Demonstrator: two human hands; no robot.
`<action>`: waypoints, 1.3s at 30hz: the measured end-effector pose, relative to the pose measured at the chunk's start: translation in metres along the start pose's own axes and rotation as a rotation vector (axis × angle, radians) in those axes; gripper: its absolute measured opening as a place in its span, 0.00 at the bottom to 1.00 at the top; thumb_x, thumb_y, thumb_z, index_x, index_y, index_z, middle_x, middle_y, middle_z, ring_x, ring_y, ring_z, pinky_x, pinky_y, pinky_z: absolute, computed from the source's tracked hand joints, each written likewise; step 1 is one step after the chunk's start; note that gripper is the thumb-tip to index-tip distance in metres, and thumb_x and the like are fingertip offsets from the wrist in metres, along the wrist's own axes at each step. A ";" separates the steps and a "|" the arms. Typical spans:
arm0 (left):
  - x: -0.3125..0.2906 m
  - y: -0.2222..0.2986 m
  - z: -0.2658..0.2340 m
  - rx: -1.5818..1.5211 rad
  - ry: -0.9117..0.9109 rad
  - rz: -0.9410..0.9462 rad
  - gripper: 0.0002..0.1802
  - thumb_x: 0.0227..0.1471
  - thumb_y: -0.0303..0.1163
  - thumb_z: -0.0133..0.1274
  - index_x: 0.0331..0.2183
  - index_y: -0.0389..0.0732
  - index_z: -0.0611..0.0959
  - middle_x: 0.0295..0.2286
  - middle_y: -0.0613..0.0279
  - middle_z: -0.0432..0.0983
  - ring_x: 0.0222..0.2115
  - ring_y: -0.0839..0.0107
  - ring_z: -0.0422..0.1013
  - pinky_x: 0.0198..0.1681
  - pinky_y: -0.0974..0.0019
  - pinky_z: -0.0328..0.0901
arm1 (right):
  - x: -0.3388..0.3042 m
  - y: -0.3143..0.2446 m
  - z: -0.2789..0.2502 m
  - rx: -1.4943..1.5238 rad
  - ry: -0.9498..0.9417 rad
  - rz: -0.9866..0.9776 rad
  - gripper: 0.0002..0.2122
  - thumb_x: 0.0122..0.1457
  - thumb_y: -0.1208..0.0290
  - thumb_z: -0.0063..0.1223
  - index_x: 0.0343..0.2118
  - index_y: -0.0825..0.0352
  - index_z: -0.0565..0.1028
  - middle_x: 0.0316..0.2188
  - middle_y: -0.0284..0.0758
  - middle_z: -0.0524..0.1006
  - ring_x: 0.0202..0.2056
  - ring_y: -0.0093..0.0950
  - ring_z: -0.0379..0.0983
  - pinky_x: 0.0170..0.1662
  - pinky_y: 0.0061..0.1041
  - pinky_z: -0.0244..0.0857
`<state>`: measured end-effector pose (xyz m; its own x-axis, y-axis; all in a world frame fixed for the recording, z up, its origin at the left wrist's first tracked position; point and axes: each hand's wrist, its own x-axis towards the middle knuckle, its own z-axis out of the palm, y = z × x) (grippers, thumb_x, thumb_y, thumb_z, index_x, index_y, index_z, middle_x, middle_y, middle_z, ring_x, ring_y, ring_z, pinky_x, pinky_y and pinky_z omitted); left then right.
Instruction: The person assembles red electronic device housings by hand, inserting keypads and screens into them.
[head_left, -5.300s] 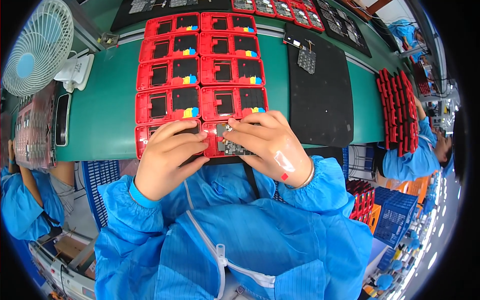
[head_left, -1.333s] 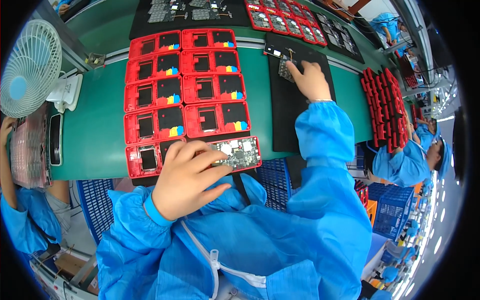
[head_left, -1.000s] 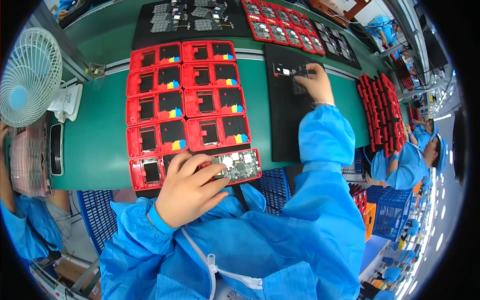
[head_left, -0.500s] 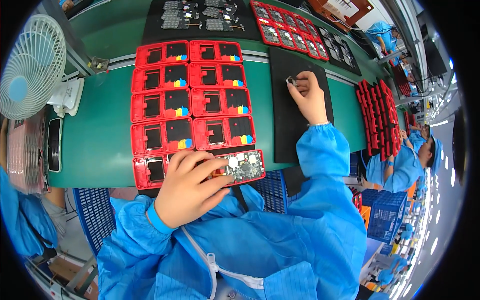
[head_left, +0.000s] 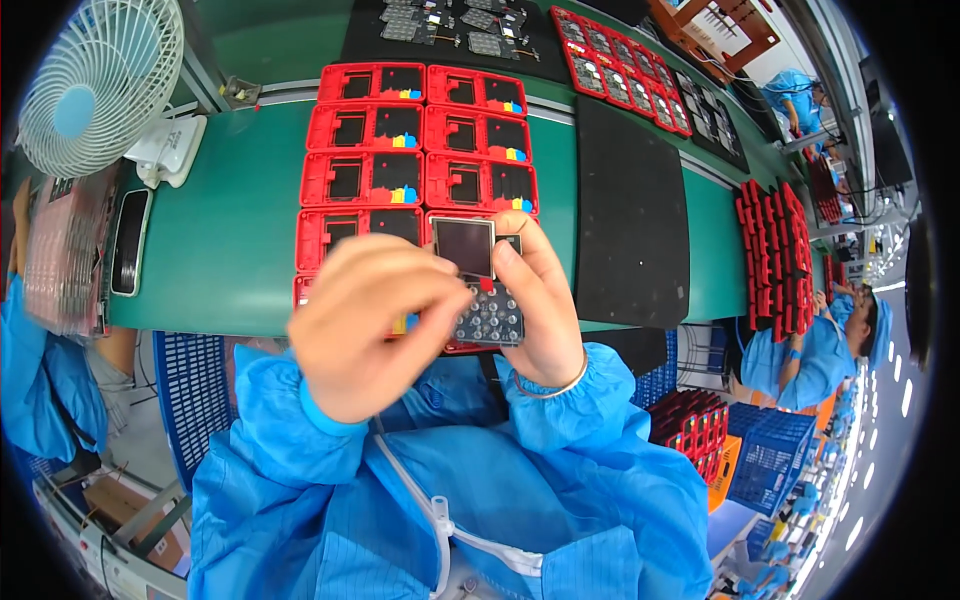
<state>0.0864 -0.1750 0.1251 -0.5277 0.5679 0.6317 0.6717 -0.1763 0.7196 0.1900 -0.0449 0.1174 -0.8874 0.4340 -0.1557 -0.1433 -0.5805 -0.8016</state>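
Observation:
My right hand (head_left: 540,300) grips a circuit board (head_left: 492,316) with a small dark screen (head_left: 465,247) and a keypad of round buttons, thumb along the screen's right edge. A small red tab shows below the screen. My left hand (head_left: 375,320), smeared by motion, is at the board's left side with its thumb and fingers pinched together; what lies between them is hidden. Both hands are above the nearest red plastic housings (head_left: 312,228), covering much of them. Other red housings (head_left: 350,128) lie in two columns beyond, each with a dark window and blue and yellow patches.
A black mat (head_left: 630,210) lies right of the housings. Farther back are more keypad boards (head_left: 415,20) and red housings filled with boards (head_left: 625,70). Stacked red housings (head_left: 775,260) stand at right. A white fan (head_left: 100,90) and a phone (head_left: 130,243) are at left. Another person works at right.
My right hand has come from the black mat to the middle, and the board from the nearest housing is now raised with its screen and keypad showing. My left hand has stayed close to it.

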 end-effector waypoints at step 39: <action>-0.022 -0.017 -0.061 0.114 -0.276 0.129 0.19 0.35 0.30 0.67 0.35 0.42 0.83 0.40 0.58 0.75 0.44 0.56 0.71 0.48 0.54 0.65 | 0.012 0.005 0.012 -1.321 -0.432 -0.426 0.17 0.43 0.76 0.64 0.38 0.65 0.74 0.36 0.40 0.77 0.39 0.43 0.73 0.43 0.37 0.68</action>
<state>0.0549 -0.2334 0.1169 -0.2844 0.7459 0.6022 0.7860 -0.1783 0.5920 0.1734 -0.0505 0.1187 -0.9757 0.0319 0.2166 -0.1362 0.6858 -0.7149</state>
